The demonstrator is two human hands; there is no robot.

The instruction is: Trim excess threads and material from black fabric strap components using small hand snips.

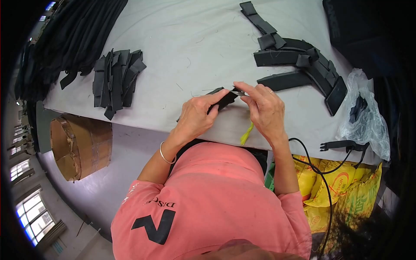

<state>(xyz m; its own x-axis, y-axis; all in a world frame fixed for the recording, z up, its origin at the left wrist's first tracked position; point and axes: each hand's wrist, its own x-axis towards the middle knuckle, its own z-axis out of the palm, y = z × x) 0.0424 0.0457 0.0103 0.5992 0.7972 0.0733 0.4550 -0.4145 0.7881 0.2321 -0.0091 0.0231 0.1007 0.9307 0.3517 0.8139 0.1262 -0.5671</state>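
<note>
Working a black strip above the near edge of the worktop, the person grips it with left fingers; right fingers pinch a small thing, mostly hidden, at its end. Probably trimming: the next move wants a steady left hold.

Held strip: plain black
Tassel: bright yellow-green
Surface: off-white with thin dark squiggles
Strips stacked at left: black and charcoal grey, plain
Strips lying at right: black and charcoal grey, plain
Cloth at upper left: solid black
Shirt: coral pink with dark lettering and a bold angular black mark
Bracelet: silvery white
Box: cardboard brown
Floor: pale lavender-grey
Plastic bag: clear with a milky sheen, black showing through
Buckle strap: black
Cable: black
Sacks: bright yellow, printed in red and green
Windows: bright white, edged blue
</note>
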